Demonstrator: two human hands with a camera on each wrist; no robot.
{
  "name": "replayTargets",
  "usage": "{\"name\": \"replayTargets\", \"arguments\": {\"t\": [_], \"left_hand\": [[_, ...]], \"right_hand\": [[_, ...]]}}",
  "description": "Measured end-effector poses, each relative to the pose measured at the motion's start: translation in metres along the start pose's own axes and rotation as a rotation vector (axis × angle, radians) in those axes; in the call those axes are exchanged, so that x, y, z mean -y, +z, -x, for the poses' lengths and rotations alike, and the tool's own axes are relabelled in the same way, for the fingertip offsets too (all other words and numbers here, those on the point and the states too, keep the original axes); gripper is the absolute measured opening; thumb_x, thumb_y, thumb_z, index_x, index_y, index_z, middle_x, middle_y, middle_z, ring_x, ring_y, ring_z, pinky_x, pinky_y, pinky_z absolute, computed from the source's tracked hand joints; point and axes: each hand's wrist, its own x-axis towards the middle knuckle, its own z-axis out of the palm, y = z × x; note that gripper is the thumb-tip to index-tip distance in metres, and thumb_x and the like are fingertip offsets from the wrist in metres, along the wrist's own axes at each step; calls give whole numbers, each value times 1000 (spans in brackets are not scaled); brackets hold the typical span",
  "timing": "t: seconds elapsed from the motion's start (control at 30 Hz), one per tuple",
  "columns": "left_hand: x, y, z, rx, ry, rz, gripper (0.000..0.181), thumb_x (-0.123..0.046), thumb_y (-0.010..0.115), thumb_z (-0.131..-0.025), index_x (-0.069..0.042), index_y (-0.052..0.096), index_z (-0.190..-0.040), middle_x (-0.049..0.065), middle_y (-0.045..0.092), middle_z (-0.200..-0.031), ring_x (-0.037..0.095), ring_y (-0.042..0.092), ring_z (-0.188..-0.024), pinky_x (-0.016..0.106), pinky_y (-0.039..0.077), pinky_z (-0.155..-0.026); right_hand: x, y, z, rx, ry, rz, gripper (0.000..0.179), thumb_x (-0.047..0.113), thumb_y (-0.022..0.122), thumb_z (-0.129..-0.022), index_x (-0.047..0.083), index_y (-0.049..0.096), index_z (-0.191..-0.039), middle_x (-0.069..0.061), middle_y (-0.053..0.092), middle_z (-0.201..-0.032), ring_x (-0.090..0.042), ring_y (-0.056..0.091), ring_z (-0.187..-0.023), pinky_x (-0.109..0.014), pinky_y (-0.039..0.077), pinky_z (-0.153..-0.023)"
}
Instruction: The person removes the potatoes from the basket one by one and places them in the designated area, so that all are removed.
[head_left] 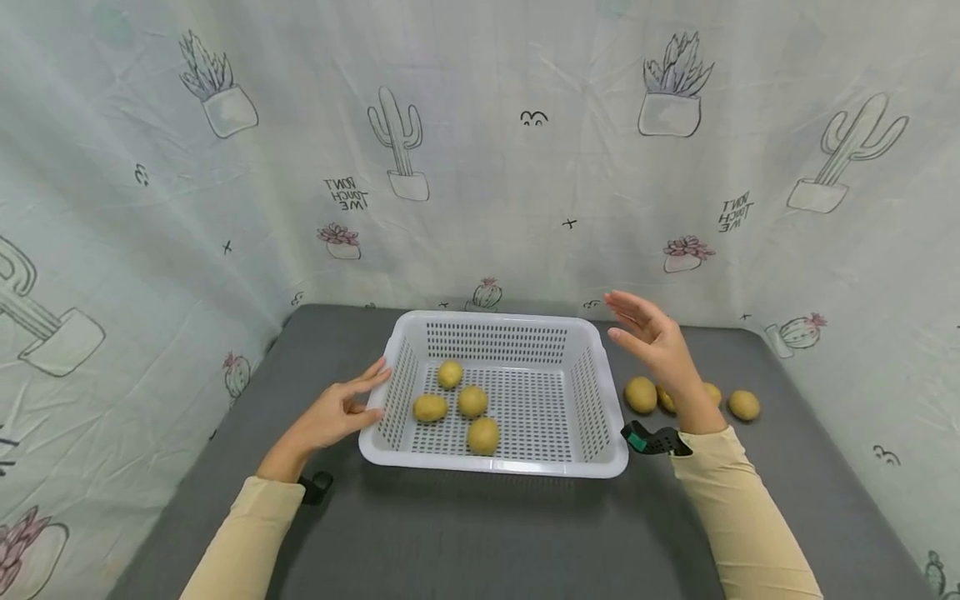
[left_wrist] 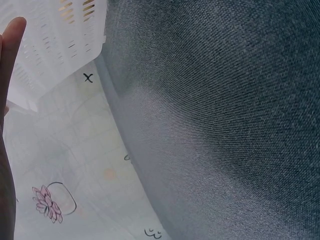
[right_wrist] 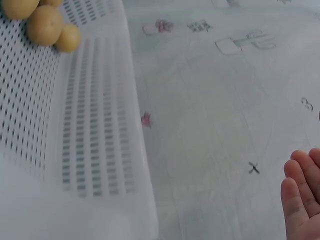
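A white perforated plastic basket [head_left: 525,469] stands on the grey table with several yellow potatoes [head_left: 472,402] on its floor, grouped toward its left side. My left hand [head_left: 330,414] is at the basket's left rim, its fingers and thumb spread and touching the edge. In the left wrist view a finger [left_wrist: 14,35] shows against the slotted wall. Raised beyond the basket's right side, my right hand [head_left: 654,346] holds nothing, with its fingers extended and the thumb apart. More potatoes [head_left: 641,395] lie on the table below it, partly hidden by the wrist.
The grey table [head_left: 465,542] runs in front of the basket and to both sides. A pale curtain [head_left: 480,167] printed with cacti and potted plants hangs behind and along the sides. Black straps [head_left: 654,440] sit at both wrists, below the yellow sleeves.
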Motion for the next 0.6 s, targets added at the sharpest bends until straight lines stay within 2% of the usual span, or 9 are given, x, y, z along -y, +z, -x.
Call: {"name": "replayTargets", "arguments": {"t": [0.17,0.27,0.4,0.6], "left_hand": [[1,0,0,-9,-16,0,68,-7,63,-91,-1,27,-148,15,5,-159,32,70,-83,27,56,-70],[0,1,0,-8,-18,12,68,-6,63,-90,0,27,-148,16,4,-159,32,70,-85,28,56,-70],[-1,1,0,-11,-29,26,69,-6,64,-90,-1,27,-148,14,4,-159,34,70,-85,28,56,-70],[-1,1,0,-1,-36,19,69,-7,63,-90,-2,27,-148,12,4,-160,32,70,-85,28,55,-71]], "right_hand": [[-1,17,-12,44,12,-24,50,-4,57,-91,-6,41,-139,-17,47,-140,-7,46,-127,-21,36,-105],[-5,28,-18,85,-1,-50,51,-4,56,-91,-8,39,-139,-16,47,-140,-7,46,-127,-24,36,-106],[-11,44,-26,118,-21,-87,50,-6,54,-92,-9,39,-139,-23,44,-140,-9,46,-127,-27,36,-106],[-17,64,-36,141,38,-139,49,0,55,-93,-6,39,-140,-26,41,-142,-20,43,-131,-26,38,-105]]}}
